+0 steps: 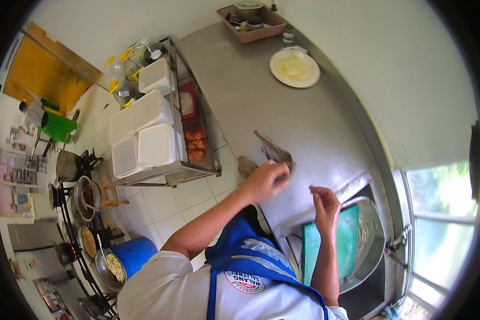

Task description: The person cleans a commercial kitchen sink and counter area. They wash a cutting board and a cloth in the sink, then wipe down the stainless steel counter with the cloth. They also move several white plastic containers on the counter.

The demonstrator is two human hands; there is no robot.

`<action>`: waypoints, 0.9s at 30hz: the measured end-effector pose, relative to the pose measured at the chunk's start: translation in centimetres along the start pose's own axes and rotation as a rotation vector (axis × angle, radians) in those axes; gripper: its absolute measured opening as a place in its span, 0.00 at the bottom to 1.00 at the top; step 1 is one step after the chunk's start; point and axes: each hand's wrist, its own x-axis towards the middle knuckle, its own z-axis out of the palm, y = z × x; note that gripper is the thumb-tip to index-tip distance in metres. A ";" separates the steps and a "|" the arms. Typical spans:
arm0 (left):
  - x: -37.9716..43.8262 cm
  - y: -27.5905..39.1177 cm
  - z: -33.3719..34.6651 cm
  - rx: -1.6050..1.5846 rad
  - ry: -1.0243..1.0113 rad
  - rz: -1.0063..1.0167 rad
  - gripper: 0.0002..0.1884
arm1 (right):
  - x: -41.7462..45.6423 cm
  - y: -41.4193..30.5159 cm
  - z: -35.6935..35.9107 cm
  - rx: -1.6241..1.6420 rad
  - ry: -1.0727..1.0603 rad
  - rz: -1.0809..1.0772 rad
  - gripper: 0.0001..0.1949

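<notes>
My left hand (269, 182) is blurred, its fingers curled, above the near left edge of the steel table (304, 116). A crumpled grey-brown rag (275, 151) shows just beyond the knuckles. A similar brown piece (247, 167) appears left of the wrist, at the table edge. Whether the fingers grip the rag is hidden. My right hand (327, 206) is raised near the sink, wet-looking, with bent fingers and the thumb slightly apart. I see nothing held in it. Below that forearm a green cutting board (348, 240) leans in a large metal basin (370, 236).
A plate of pale yellow food (295, 68) and a brown tub of utensils (260, 30) stand at the table's far end. Left are lidded white containers (160, 144) on a metal rack (188, 168). Pots (88, 196) sit on stoves; another person (48, 120) is farther back.
</notes>
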 end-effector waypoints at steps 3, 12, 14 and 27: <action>-2.2 -9.8 5.3 0.418 -0.011 0.138 0.22 | 3.2 -0.6 4.1 0.077 -0.142 0.016 0.07; 17.3 -29.2 -11.5 0.738 0.088 0.014 0.25 | 2.8 0.6 5.5 -0.138 0.091 0.309 0.08; 21.2 -34.0 -17.8 0.661 0.243 -0.173 0.26 | 2.1 0.5 5.7 -0.153 0.127 0.358 0.08; 8.6 -21.0 -5.0 0.690 0.034 -0.137 0.33 | 1.8 -0.8 7.6 -0.230 0.199 0.255 0.12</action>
